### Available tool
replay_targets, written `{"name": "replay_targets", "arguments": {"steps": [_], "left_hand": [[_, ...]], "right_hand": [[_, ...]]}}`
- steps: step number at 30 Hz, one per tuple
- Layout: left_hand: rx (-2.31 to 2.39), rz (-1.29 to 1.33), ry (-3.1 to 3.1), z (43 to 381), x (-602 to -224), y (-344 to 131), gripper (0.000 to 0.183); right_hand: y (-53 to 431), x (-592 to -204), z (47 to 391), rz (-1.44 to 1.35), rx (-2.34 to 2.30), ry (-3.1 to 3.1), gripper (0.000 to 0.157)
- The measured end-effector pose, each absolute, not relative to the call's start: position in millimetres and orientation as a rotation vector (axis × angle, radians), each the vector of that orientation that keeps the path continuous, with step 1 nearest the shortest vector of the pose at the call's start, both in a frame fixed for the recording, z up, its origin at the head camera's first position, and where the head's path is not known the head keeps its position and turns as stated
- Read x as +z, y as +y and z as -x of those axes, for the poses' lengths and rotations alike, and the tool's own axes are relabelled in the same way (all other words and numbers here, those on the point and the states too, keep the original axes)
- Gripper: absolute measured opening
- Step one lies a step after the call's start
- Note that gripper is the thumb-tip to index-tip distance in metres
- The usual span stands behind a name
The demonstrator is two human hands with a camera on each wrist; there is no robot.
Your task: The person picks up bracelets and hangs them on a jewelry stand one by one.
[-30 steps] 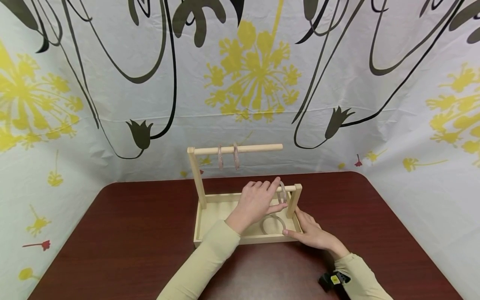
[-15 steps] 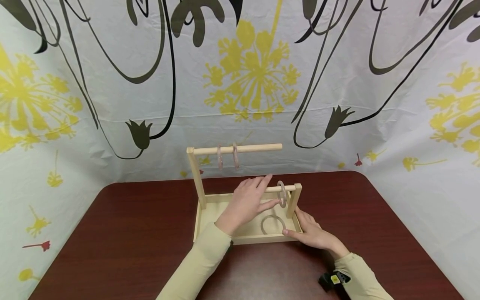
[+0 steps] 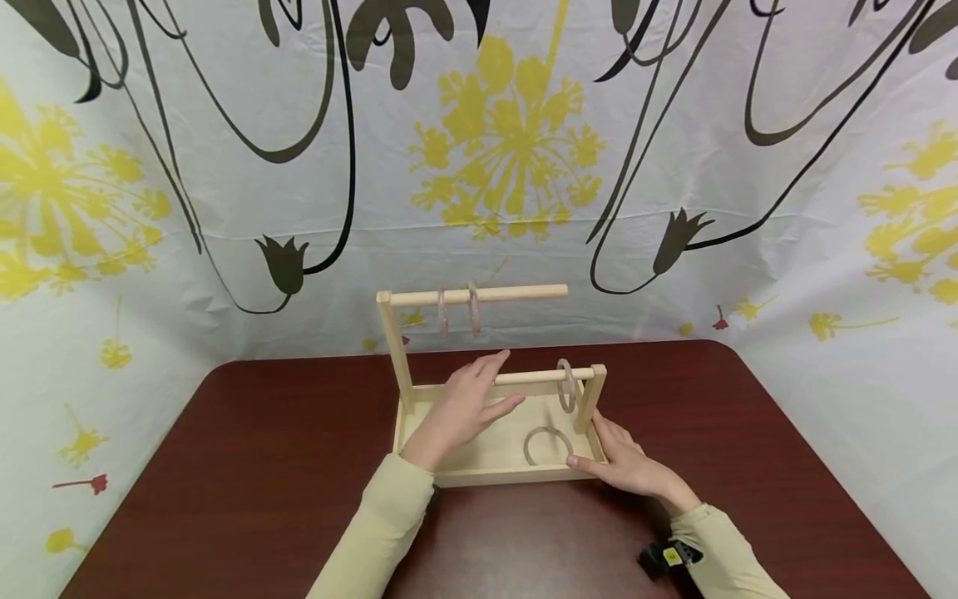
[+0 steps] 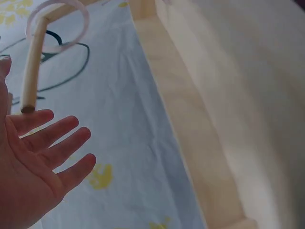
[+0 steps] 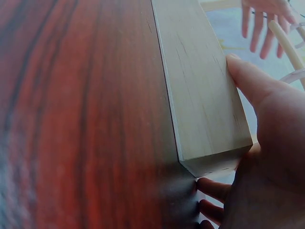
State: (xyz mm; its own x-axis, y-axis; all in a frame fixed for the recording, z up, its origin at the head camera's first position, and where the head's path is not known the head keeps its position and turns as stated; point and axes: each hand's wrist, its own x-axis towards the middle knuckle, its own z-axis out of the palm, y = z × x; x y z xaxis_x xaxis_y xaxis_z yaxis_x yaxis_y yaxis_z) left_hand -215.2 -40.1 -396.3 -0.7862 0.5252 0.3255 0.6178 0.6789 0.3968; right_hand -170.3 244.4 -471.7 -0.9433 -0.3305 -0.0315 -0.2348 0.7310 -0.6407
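A wooden jewelry stand with a tray base and two bars stands on the table. Two pinkish bangles hang on its taller bar. One bangle hangs at the right end of the lower bar, and another bangle is inside the tray at the right. My left hand is over the tray's left part with nothing in it; its fingers spread in the left wrist view. My right hand holds the tray's front right corner, thumb on the front rim, fingers around the side.
The dark red-brown table extends on both sides of the stand. Behind it hangs a white cloth with yellow and dark plant prints. A black wrist device is strapped at the right sleeve.
My left hand has let go of the bangle on the lower bar and drawn back to the left, fingers opening. My right hand has stayed at the tray's corner.
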Motion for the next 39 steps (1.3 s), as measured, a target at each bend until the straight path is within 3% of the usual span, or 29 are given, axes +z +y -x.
{"name": "replay_targets", "arguments": {"steps": [7,18,29,39], "left_hand": [[-0.935,0.859,-2.763,213.3,-412.9,-60.7,0.073],[-1.014,0.993,-2.818,204.1,-431.5,-73.6,0.071],[-0.677,1.285,-2.849,191.5,-444.2,-56.5,0.067],[-0.562,1.369,-2.840,189.0,-451.3,-42.1,0.067]], "right_hand": [[247.3,-471.2,168.7,0.479,-1.014,2.791,0.092],[248.0,-470.9,166.3,0.476,-1.018,2.790,0.092],[247.4,-471.1,168.8,0.474,-1.014,2.802,0.091],[244.8,-472.9,168.6,0.482,-1.019,2.816,0.091]]}}
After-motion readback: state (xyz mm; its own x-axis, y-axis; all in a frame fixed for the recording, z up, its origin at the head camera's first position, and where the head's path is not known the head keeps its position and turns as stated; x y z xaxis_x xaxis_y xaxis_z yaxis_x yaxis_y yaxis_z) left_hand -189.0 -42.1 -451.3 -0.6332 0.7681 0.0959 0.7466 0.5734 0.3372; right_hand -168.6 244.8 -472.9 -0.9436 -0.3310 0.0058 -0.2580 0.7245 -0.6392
